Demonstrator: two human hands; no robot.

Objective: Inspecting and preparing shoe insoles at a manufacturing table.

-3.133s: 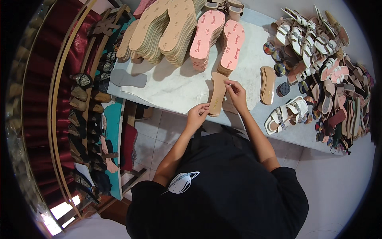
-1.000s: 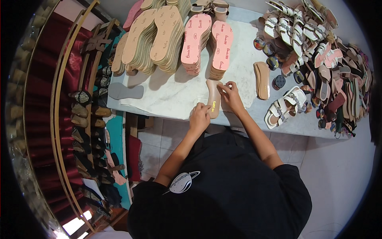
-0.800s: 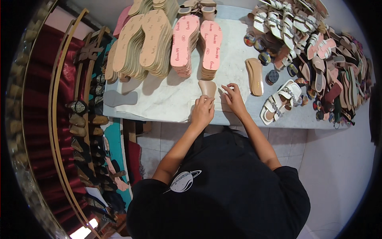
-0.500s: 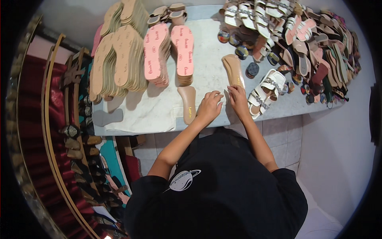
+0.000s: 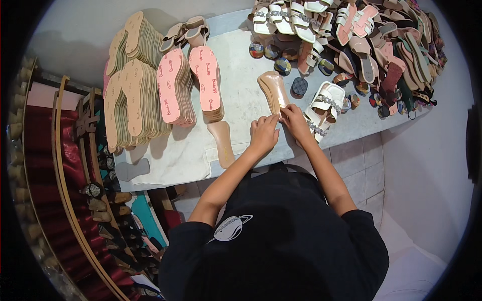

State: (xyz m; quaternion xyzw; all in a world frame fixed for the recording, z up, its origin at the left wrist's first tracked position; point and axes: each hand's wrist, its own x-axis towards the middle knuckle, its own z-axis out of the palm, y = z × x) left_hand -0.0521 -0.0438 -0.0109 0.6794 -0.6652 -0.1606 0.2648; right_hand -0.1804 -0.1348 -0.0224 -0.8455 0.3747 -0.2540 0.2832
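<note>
A small stack of glossy tan insoles (image 5: 271,86) lies on the table in front of me. The fingers of my right hand (image 5: 296,123) are closed at its near end, pinching the top insole's edge. My left hand (image 5: 264,135) rests beside that same end, fingers loosely bent and slightly apart, fingertips near those of my right hand. They partly cover the stack's near end. To the left lies a single tan insole (image 5: 221,144), apart from my left hand. A pair of white sandals (image 5: 325,108) with grey braided straps stands just right of my right hand.
Tall stacks of beige insoles (image 5: 140,95) and pink printed insoles (image 5: 205,80) stand at left. A grey sole-shaped piece (image 5: 133,170) lies near the front left edge. Heaped sandals (image 5: 371,47) and small patterned heel pieces (image 5: 282,66) crowd the right. Racks of shoe forms (image 5: 100,205) stand left.
My left hand has come in to the near end of the tan insole stack, beside my right hand. The view has shifted, so the table appears turned.
</note>
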